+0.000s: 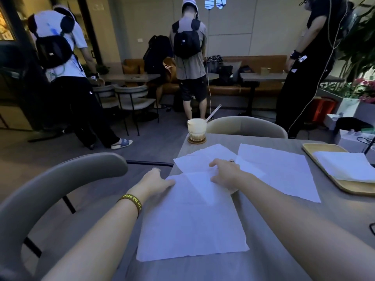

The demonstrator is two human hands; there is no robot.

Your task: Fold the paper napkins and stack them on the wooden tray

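Observation:
A large white paper napkin (190,224) lies spread flat on the grey table (284,250) in front of me. My left hand (156,182) pinches its far left corner at the table's edge. My right hand (225,175) pinches its far right corner, which is lifted a little. Two more unfolded napkins lie behind it, one (205,157) at the centre and one (284,169) to the right. At the right edge sits the wooden tray (324,148), with a folded napkin (345,165) resting on it.
A glass of pale drink with a straw (196,129) stands on a coaster at the table's far left corner. Grey chairs stand at my left (56,185) and across the table (245,126). Three people stand further back in the room.

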